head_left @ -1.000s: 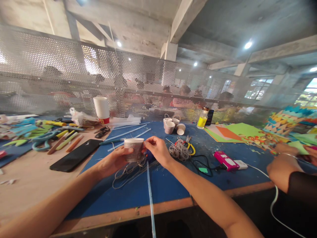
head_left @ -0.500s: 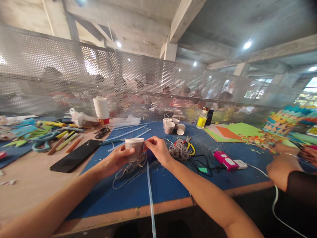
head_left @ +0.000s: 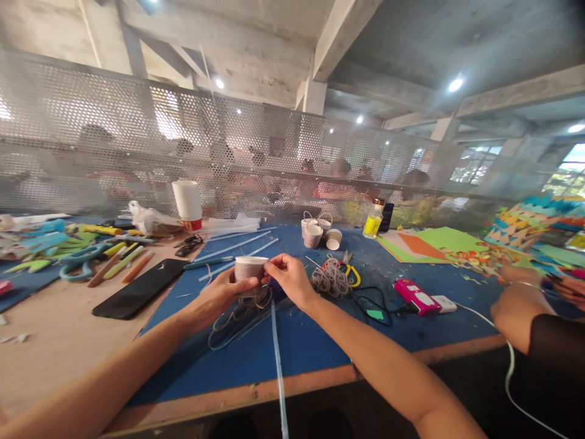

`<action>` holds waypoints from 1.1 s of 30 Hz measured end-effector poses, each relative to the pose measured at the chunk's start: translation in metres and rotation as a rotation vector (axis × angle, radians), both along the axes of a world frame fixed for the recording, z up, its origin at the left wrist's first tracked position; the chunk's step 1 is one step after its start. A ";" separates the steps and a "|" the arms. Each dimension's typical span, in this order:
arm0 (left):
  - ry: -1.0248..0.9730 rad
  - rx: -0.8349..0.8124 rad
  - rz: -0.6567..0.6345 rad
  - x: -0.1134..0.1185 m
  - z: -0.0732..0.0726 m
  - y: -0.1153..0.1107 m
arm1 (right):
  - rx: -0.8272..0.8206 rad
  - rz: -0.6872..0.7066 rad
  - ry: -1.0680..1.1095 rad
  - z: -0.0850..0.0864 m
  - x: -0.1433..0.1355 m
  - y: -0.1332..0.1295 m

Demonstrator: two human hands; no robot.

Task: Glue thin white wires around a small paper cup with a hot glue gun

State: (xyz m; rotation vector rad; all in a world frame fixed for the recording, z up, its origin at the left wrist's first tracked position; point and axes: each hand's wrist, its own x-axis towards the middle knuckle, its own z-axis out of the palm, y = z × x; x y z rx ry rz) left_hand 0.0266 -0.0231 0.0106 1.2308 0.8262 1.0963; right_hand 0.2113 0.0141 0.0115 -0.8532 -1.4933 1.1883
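A paper cup (head_left: 249,272) wound with grey-brown cord stands upright between my hands, its white rim showing. My left hand (head_left: 231,286) is closed around the cup's left side, with the thumb across its front. At the right side near the rim, the fingertips of my right hand (head_left: 286,274) are pinched together, touching the cup; what lies between them is hidden. Loose loops of thin cord (head_left: 226,326) lie on the blue mat (head_left: 192,372) beneath. Right of my right hand is a tangled bundle of grey cord (head_left: 331,279) beside yellow-handled scissors (head_left: 353,275).
Several small cord-wrapped cups (head_left: 313,236) stand behind. A stack of white paper cups (head_left: 187,204), a phone (head_left: 141,288) and blue scissors (head_left: 85,261) are at left. To the right are a yellow-labelled bottle (head_left: 373,219), a pink power bank (head_left: 417,297) and another person's arm (head_left: 521,308).
The cup and my left hand have shifted slightly right. My right fingertips have come against the cup's side. Other things on the table stay put.
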 end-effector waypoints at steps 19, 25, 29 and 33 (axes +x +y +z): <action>-0.019 -0.036 -0.042 -0.004 -0.006 0.003 | 0.018 0.050 0.002 0.002 0.002 -0.005; -0.013 -0.034 -0.040 -0.003 -0.003 0.002 | 0.015 0.054 -0.009 0.002 0.002 -0.005; -0.021 -0.032 -0.028 -0.001 -0.002 0.001 | 0.010 0.043 -0.014 0.003 0.001 -0.006; -0.028 -0.045 0.002 -0.001 0.000 -0.002 | 0.011 0.041 -0.015 0.001 0.001 -0.005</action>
